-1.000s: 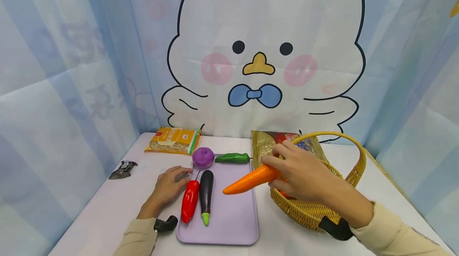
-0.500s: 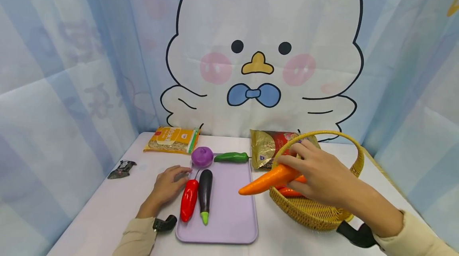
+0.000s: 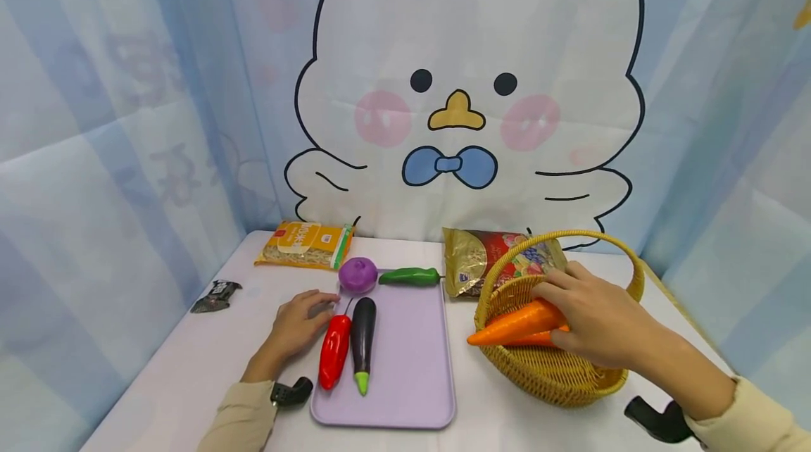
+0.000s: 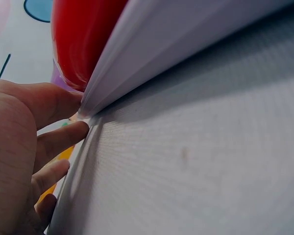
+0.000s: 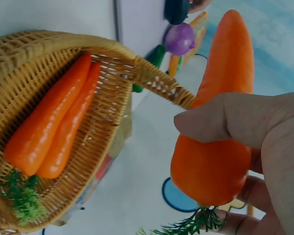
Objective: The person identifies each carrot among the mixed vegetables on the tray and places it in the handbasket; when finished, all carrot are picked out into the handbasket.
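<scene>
My right hand (image 3: 592, 315) grips an orange carrot (image 3: 514, 324) with leafy green tops (image 5: 186, 223), thumb pressed across its thick end in the right wrist view. The carrot is held over a wicker basket (image 3: 548, 388), where two more carrots (image 5: 51, 127) lie side by side. My left hand (image 3: 298, 329) rests at the left edge of a lilac tray (image 3: 408, 367), thumb touching the rim in the left wrist view, fingers loosely bent. On the tray are a red pepper (image 3: 334, 355) and a dark eggplant (image 3: 363, 336). A purple onion (image 3: 357, 274) and green pepper (image 3: 408, 277) lie along its far edge.
A yellow packet of grains (image 3: 306, 246) lies at the back left. Behind the basket is a gold and red bag (image 3: 469, 265). A small black wrapper (image 3: 217, 296) lies at the left. The basket's tall handle (image 3: 573, 234) arches above its bowl.
My right hand has moved right and lower, bringing the carrot from over the tray's right side to over the basket. The left hand has stayed at the tray edge.
</scene>
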